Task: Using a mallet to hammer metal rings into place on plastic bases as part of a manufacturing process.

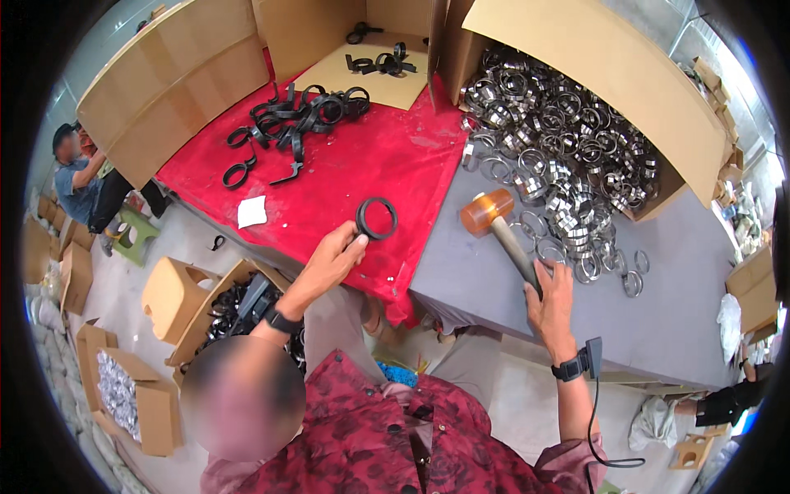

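Note:
Between the thumb and fingers of my left hand (331, 262) is a black ring (392, 223), held up over the red cloth (346, 177). My right hand (553, 303) is wrapped around the wooden handle of a mallet (517, 249). Its amber head (487, 212) is over the grey table surface (448, 255), beside the loose metal rings. A heap of shiny metal rings (568, 140) spills from a tipped cardboard box onto the grey surface. Farther back on the red cloth lies a pile of black ring clamps with tails (300, 115).
A white scrap (252, 212) lies on the red cloth. Cardboard walls (169, 78) stand along the back left; a large flap (609, 74) overhangs the metal rings. Below left are a box of black parts (239, 309) and a tan stool (173, 298). Another person (78, 177) sits far left.

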The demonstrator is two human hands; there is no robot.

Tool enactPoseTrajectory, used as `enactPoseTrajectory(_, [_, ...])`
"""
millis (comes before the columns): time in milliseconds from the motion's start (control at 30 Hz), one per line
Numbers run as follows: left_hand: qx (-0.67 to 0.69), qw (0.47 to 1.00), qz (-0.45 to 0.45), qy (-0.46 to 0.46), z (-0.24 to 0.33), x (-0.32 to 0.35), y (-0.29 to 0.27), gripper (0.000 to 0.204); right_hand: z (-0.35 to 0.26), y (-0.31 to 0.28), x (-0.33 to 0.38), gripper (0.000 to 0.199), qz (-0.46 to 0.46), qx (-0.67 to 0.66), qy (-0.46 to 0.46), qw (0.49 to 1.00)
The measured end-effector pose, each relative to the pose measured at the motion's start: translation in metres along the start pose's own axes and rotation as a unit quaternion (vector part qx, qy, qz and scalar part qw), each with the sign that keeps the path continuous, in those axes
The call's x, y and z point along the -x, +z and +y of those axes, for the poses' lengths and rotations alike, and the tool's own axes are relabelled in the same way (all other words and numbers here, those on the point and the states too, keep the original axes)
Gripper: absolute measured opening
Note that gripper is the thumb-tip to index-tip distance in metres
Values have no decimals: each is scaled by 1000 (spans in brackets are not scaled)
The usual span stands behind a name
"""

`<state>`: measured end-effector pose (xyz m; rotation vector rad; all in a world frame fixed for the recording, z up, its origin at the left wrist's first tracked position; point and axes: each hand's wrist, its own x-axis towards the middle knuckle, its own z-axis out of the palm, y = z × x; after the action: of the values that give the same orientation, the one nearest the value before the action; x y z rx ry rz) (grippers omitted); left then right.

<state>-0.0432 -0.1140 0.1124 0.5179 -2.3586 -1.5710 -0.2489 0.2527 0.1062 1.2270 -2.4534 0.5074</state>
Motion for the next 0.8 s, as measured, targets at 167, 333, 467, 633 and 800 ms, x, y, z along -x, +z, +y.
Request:
enactPoseTrajectory(167, [354,934,-32,-32,0,34,20,24,-32,28,-132,51,30,-190,0,981])
enactPoseTrajectory(333, [369,927,-32,-56,5,63,34,24,-24,115,-245,56,15,-159,85,984])
enactPoseTrajectory(467, [367,927,-29,-70,1,70,34,25,16,162,-264,40,4,-231,171,958])
enactPoseTrajectory(633, [402,912,6,-80,-15,76,34,25,-27,100,-221,22,-98,-669,199,710])
enactPoseTrajectory(800, [441,894,51,-61,-1,62,50,23,-63,40,-154,27,-179,-730,193,631])
